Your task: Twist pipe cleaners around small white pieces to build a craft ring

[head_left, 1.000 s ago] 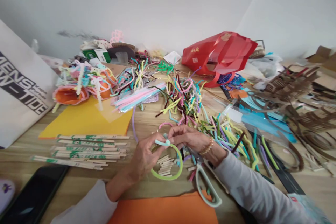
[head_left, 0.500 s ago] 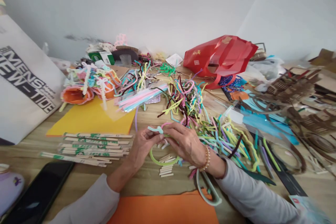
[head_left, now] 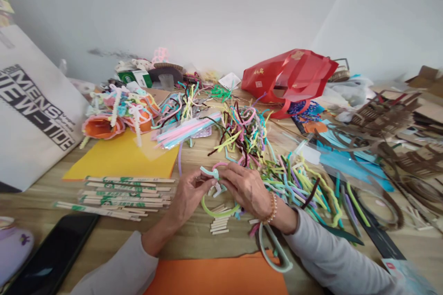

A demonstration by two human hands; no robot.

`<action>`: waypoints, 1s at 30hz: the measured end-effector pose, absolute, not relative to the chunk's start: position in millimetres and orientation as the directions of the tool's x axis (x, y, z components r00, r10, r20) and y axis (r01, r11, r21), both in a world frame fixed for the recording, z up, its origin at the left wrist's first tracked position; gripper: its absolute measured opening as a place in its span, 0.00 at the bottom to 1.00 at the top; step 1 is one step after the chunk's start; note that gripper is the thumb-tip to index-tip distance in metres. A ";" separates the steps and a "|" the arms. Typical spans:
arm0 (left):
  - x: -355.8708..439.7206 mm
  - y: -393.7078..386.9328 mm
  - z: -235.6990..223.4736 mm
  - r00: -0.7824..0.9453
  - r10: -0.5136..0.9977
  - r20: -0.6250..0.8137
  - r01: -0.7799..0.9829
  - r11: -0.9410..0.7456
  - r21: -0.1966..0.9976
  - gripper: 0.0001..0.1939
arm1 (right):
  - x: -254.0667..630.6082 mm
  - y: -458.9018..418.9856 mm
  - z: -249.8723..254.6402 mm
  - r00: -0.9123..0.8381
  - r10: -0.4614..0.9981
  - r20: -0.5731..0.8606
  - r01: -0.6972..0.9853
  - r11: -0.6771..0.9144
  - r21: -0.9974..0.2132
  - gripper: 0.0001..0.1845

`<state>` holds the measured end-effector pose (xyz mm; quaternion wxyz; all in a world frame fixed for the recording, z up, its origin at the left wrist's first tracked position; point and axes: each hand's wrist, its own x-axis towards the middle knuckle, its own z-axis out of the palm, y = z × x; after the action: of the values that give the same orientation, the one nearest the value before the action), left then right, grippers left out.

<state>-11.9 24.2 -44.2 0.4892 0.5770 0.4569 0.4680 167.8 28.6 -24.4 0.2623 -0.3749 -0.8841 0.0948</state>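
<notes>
Head view: I log left hand (head_left: 188, 200) and right hand (head_left: 245, 189) both clenched, pinching a pale-blue pipe cleaner (head_left: 210, 173) above a lime-green pipe-cleaner ring (head_left: 209, 209); cut sticks (head_left: 219, 226) at six o'clock.

Fuzzy chenille pipe cleaners (head_left: 244, 131) here, smooth wood-grain table (head_left: 104, 244) under them, glossy red plastic bag (head_left: 290, 76) behind, matt orange card (head_left: 214, 279) up front!

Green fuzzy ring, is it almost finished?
Not quite. Done-looking: the orange paper cones trimmed with pipe cleaners. In hand: the lime-green pipe-cleaner ring, with the left hand and right hand pinching a pale blue pipe cleaner at its top. To go: the big multicoloured pipe-cleaner heap.
</notes>
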 end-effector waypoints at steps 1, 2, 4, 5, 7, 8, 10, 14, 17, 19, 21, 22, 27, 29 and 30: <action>-12.2 24.2 -44.6 0.148 0.984 0.095 0.078 -0.108 0.991 0.02 | 167.6 28.5 -24.6 -0.581 0.715 0.389 0.611 0.699 -0.372 0.11; -12.5 24.2 -45.1 0.148 0.984 0.099 0.084 -0.113 0.990 0.03 | 167.4 28.4 -24.7 -0.580 0.717 0.386 0.605 0.697 -0.386 0.11; -12.6 23.8 -45.9 0.150 0.981 0.120 0.094 -0.135 0.986 0.03 | 166.6 28.3 -24.2 -0.570 0.723 0.391 0.581 0.691 -0.431 0.11; -12.5 23.4 -46.1 0.150 0.980 0.134 0.099 -0.150 0.984 0.04 | 166.1 28.3 -23.6 -0.561 0.729 0.392 0.562 0.684 -0.466 0.11; -12.2 22.2 -45.7 0.149 0.973 0.176 0.113 -0.193 0.975 0.04 | 165.0 28.6 -21.8 -0.527 0.756 0.387 0.516 0.647 -0.561 0.09; -12.2 21.5 -44.9 0.150 0.966 0.208 0.130 -0.228 0.965 0.03 | 164.6 28.9 -20.8 -0.502 0.779 0.377 0.489 0.614 -0.619 0.08; -12.3 20.2 -41.9 0.159 0.944 0.290 0.197 -0.318 0.927 0.02 | 164.5 30.3 -19.3 -0.460 0.830 0.317 0.429 0.520 -0.739 0.08; -13.4 18.9 -35.1 0.218 0.882 0.419 0.340 -0.471 0.814 0.04 | 166.3 34.6 -20.1 -0.507 0.859 0.071 0.279 0.241 -0.930 0.12; -13.3 18.6 -33.6 0.246 0.875 0.417 0.380 -0.483 0.789 0.04 | 166.6 37.2 -21.4 -0.550 0.832 -0.065 0.124 0.004 -0.992 0.14; -12.5 18.0 -34.2 0.236 0.876 0.422 0.401 -0.483 0.779 0.03 | 166.2 38.4 -21.3 -0.550 0.828 -0.110 0.056 -0.095 -0.994 0.15; -11.5 17.1 -35.3 0.235 0.861 0.451 0.414 -0.508 0.755 0.03 | 166.1 39.4 -20.9 -0.538 0.834 -0.123 0.035 -0.124 -0.992 0.15; -11.1 16.6 -35.9 0.246 0.849 0.468 0.417 -0.529 0.739 0.04 | 166.3 39.9 -21.0 -0.529 0.840 -0.119 0.034 -0.119 -0.992 0.15; -9.9 15.7 -40.4 0.301 0.801 0.518 0.465 -0.597 0.654 0.07 | 168.0 41.8 -27.0 -0.533 0.838 -0.118 0.017 -0.128 -0.992 0.14; -10.1 16.0 -42.9 0.312 0.784 0.537 0.490 -0.617 0.616 0.06 | 168.1 41.8 -30.3 -0.546 0.830 -0.118 0.020 -0.128 -0.992 0.13; -10.4 16.1 -44.1 0.322 0.771 0.549 0.499 -0.631 0.594 0.06 | 168.1 41.7 -31.5 -0.549 0.828 -0.114 0.028 -0.119 -0.993 0.13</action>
<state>-10.4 16.1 -44.1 0.1604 0.7969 0.3983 0.4249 168.1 41.7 -31.5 0.3058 -0.3630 -0.5892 0.6539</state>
